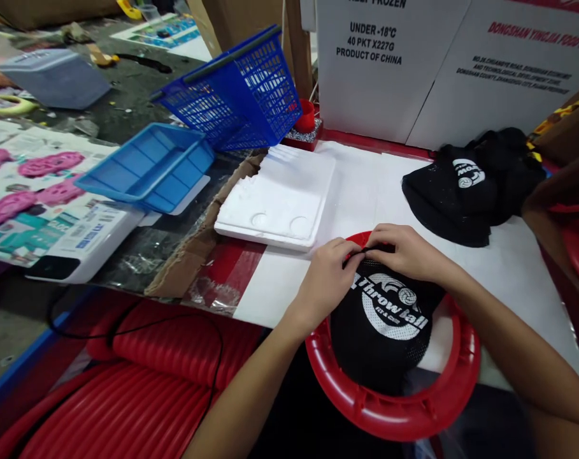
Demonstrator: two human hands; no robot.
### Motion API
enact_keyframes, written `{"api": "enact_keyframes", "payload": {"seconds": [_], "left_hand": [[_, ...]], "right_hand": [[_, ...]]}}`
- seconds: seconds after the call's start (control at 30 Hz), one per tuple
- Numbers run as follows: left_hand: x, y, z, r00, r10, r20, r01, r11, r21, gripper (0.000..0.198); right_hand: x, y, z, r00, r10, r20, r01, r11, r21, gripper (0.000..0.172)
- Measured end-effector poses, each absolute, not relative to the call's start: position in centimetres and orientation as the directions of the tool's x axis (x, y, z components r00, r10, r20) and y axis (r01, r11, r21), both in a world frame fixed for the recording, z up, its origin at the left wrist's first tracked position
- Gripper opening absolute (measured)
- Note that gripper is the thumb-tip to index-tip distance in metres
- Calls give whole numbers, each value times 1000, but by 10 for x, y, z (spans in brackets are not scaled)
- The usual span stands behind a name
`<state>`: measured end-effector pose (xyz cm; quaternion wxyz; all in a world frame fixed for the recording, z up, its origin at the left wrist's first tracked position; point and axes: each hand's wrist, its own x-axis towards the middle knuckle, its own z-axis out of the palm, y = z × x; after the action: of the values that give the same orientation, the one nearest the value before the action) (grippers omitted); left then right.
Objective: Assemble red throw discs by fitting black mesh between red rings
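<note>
A red plastic ring (394, 408) lies at the near edge of the white table top, with a black mesh net (382, 325) printed "Throw ball" laid over it. My left hand (327, 277) is closed, pinching the net's top edge against the far side of the ring. My right hand (404, 252) is closed too, its fingers gripping the same edge just to the right. The two hands nearly touch.
A pile of black nets (465, 188) lies at the back right. A white foam tray (279, 201) sits left of the hands, with a blue basket (236, 92) and blue tray (146, 166) beyond. White cartons (413, 64) stand behind. Red ribbed plastic (141, 382) is stacked at lower left.
</note>
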<state>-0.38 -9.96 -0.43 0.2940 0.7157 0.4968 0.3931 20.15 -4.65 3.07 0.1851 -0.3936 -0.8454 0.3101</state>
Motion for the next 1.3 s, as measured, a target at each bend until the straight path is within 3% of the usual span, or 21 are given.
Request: {"api": "enact_keyframes", "payload": {"seconds": [0.1, 0.37, 0.6, 0.93, 1.1, 1.2, 1.3], "left_hand": [[-1, -99, -6, 144, 940, 309, 533, -337, 776, 10], [-1, -93, -3, 101, 985, 138, 461, -169, 871, 8], [-1, -92, -1, 103, 991, 81, 569, -125, 812, 9], [-4, -87, 4, 191, 981, 48, 635, -160, 756, 16], [1, -90, 15, 330, 944, 26, 842, -307, 444, 24], [1, -92, 23, 264, 964, 9, 932, -258, 253, 26], [-8, -108, 30, 135, 989, -53, 954, -115, 278, 18]], "right_hand": [[201, -38, 26, -623, 781, 36, 512, 442, -737, 13], [202, -30, 8, -553, 829, 83, 531, 427, -732, 14], [204, -23, 6, -565, 825, -7, 487, 327, -809, 17], [194, -26, -5, -550, 833, 61, 481, 375, -792, 14], [198, -34, 10, -523, 815, 249, 541, 543, -642, 11], [227, -52, 45, -563, 787, 251, 642, 608, -466, 11], [263, -84, 64, -513, 849, 126, 816, 528, -237, 22]]}}
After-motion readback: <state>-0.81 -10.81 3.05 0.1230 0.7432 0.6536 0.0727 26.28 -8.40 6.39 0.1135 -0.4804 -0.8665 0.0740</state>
